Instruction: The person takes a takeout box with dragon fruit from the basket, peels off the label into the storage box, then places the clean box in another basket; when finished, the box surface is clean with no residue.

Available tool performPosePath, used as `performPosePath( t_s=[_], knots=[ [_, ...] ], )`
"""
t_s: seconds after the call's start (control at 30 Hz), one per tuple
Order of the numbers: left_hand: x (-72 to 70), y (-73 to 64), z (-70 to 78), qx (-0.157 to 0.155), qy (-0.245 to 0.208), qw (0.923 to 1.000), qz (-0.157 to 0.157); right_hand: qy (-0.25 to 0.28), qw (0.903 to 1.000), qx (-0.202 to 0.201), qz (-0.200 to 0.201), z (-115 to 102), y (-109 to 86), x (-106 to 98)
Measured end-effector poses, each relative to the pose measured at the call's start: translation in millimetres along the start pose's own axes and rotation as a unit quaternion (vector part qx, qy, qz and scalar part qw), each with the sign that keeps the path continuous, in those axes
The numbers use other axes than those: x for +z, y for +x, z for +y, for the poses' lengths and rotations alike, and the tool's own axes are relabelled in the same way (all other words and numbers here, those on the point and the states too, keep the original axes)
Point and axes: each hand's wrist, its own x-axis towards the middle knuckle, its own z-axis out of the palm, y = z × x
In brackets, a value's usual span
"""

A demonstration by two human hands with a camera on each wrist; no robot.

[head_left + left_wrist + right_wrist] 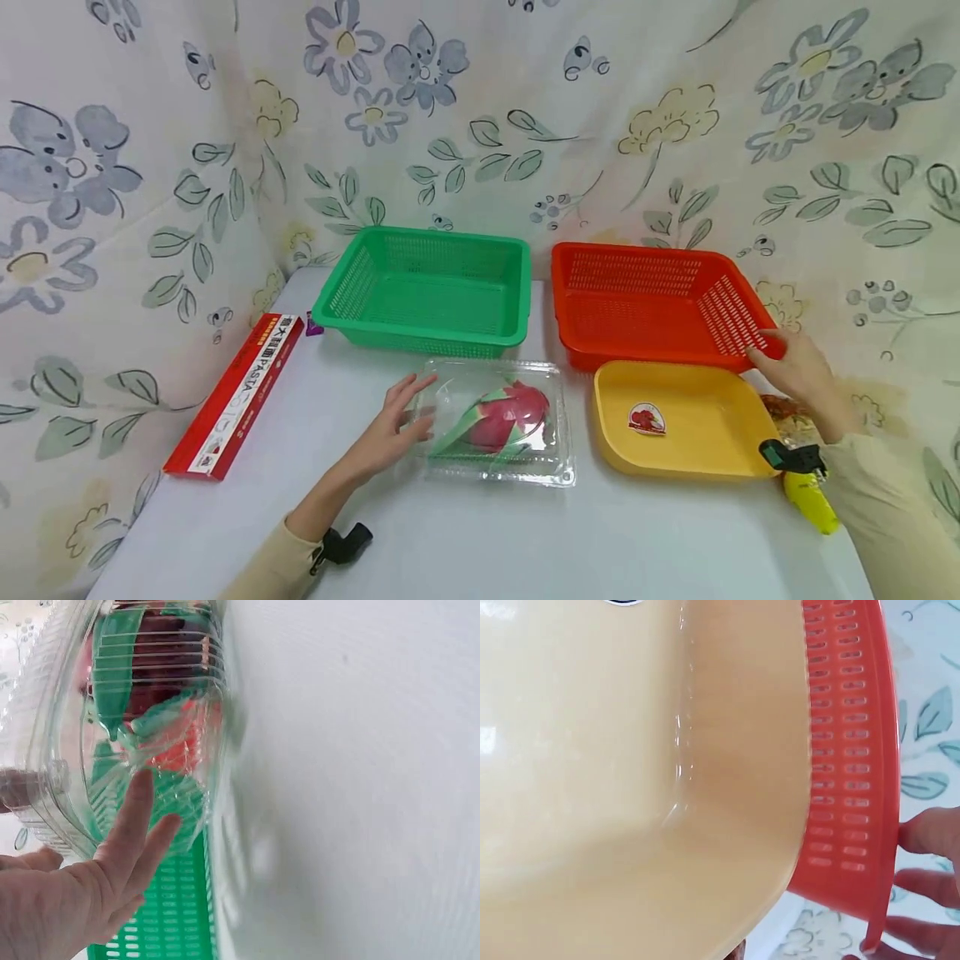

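Observation:
A clear plastic clamshell box (558, 425) lies on the white table with a red and green dragon fruit (506, 417) inside it. My left hand (393, 429) is at the box's left end, its fingers spread; in the left wrist view two of them reach along the clear wall. With thumb and fingertips my right hand (806, 379) holds the front right corner of the red basket (637, 354); the right wrist view shows the fingers at its rim. In front of that basket stands a yellow tray (690, 425) with a round sticker inside.
A green basket (420, 333) stands at the back left. Along the left edge lies a red pasta box (236, 396), a small purple packet (313, 325) beside it. A yellow-green packet (810, 500) lies partly under the right forearm. A floral cloth (480, 125) hangs behind.

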Motion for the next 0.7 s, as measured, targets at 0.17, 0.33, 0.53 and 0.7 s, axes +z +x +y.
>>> performPosePath(
  t_s=[0.17, 0.33, 0.53, 0.7],
  knots=[
    [-1.3, -1.6, 2.4, -0.020, -0.044, 0.9986, -0.019, 0.001, 0.9995, 0.031, -0.006, -0.9, -2.2, -1.5],
    [-0.7, -1.9, 3.0, -0.029, -0.051, 0.9981, -0.016, 0.012, 0.9995, 0.028, -0.002, -3.5, -4.0, -0.4],
    [1.5, 0.6, 2.4, -0.017, -0.066, 0.9976, 0.003, 0.019, 0.9993, 0.032, 0.009, -5.6, -4.3, 3.6],
    [5.6, 4.2, 4.3, -0.007, -0.075, 0.9966, 0.033, 0.013, 0.9994, 0.029, 0.013, -5.3, -5.1, 3.6]
  ],
)
